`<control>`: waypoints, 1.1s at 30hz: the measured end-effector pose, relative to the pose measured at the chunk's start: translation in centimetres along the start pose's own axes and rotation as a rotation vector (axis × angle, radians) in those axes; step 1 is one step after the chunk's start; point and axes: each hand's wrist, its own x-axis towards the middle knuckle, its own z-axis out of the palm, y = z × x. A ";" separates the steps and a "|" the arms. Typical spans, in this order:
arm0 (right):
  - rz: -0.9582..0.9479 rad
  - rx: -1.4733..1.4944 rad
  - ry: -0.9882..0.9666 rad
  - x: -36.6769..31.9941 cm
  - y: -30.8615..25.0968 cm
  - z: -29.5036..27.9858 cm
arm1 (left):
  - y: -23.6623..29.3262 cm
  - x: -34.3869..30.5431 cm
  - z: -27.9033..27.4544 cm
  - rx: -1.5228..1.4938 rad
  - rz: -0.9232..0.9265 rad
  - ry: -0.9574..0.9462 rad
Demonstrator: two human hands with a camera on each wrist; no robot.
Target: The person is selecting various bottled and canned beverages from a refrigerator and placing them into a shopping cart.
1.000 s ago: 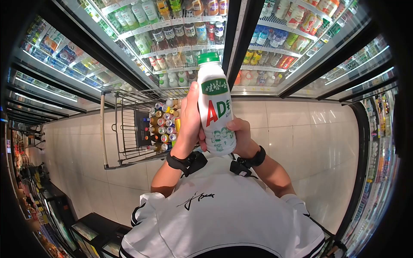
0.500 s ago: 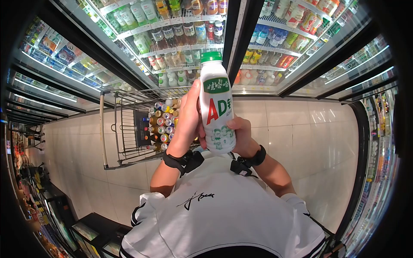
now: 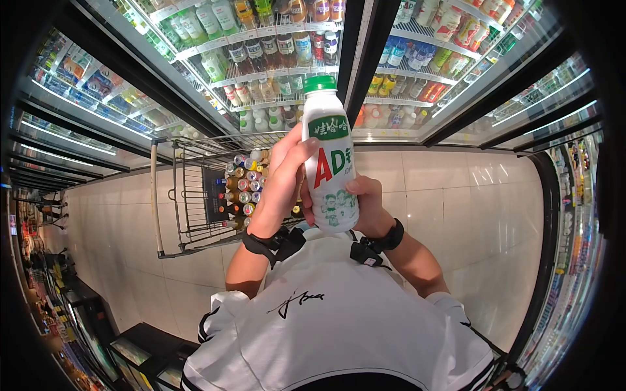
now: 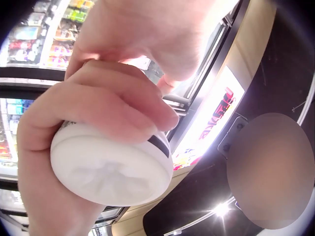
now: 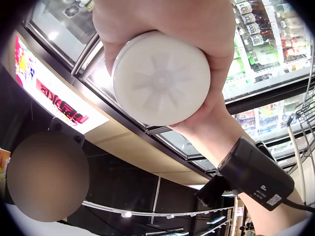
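A white plastic drink bottle (image 3: 329, 163) with a green screw cap, green label band and red-and-green "AD" lettering is held tilted before the chest, cap away from the body. My left hand (image 3: 285, 176) holds its left side, thumb tip on the label's edge. Low on the other side, my right hand (image 3: 368, 203) grips it, thumb on the front. In the left wrist view the right hand's fingers (image 4: 93, 105) curl round the bottle close to its base (image 4: 110, 167). The base also faces the right wrist view. Some left fingers are hidden behind the bottle.
A wire shopping cart (image 3: 189, 182) stands left of the hands, with several cans and bottles (image 3: 244, 186) in it. Glass-door coolers with stocked drink shelves (image 3: 261, 55) line the far side. A dark door frame (image 3: 365, 72) divides them. Pale floor tiles (image 3: 450, 215) lie below.
My left thumb has shifted from pointing up along the bottle's side to bending across its label edge. The bottle has moved very slightly away from the body; my right hand keeps its grip.
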 end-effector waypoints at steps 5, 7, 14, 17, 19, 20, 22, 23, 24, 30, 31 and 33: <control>-0.008 -0.004 -0.032 0.2 0.0 -0.2 | -0.5 0.4 -0.2 -0.040 0.034 -0.017; -0.006 -0.001 -0.022 0.2 0.0 -0.2 | -0.4 0.4 -0.1 -0.077 0.020 0.006; 0.005 0.038 -0.013 0.3 -0.3 0.0 | -0.5 0.8 -0.3 -0.080 0.016 -0.010; 0.030 0.096 -0.057 0.4 -0.5 -0.3 | -0.7 0.9 -0.7 -0.092 0.007 -0.016; 0.032 0.102 -0.061 0.4 -0.5 -0.5 | -0.8 1.0 -0.9 -0.119 -0.050 -0.025; 0.034 0.109 -0.065 0.4 -0.5 -0.6 | -0.9 1.1 -1.0 -0.119 -0.050 -0.025; 0.037 0.108 -0.061 0.4 -0.6 -0.7 | -1.1 1.2 -1.1 -0.129 -0.046 -0.035; 0.040 0.106 -0.058 0.4 -0.6 -0.7 | -1.1 1.2 -0.9 -0.129 -0.047 -0.035; 0.040 0.107 -0.057 0.4 -0.6 -0.7 | -1.1 1.3 -0.8 -0.131 -0.034 -0.024; 0.043 0.089 -0.030 0.3 -0.7 -0.8 | -0.8 1.3 -0.4 -0.125 -0.036 -0.006; 0.044 0.086 -0.023 0.3 -0.7 -0.9 | -0.7 1.3 -0.3 -0.116 -0.036 -0.004; 0.046 0.082 -0.017 0.2 -0.7 -0.9 | -0.7 1.4 -0.2 -0.106 -0.033 -0.004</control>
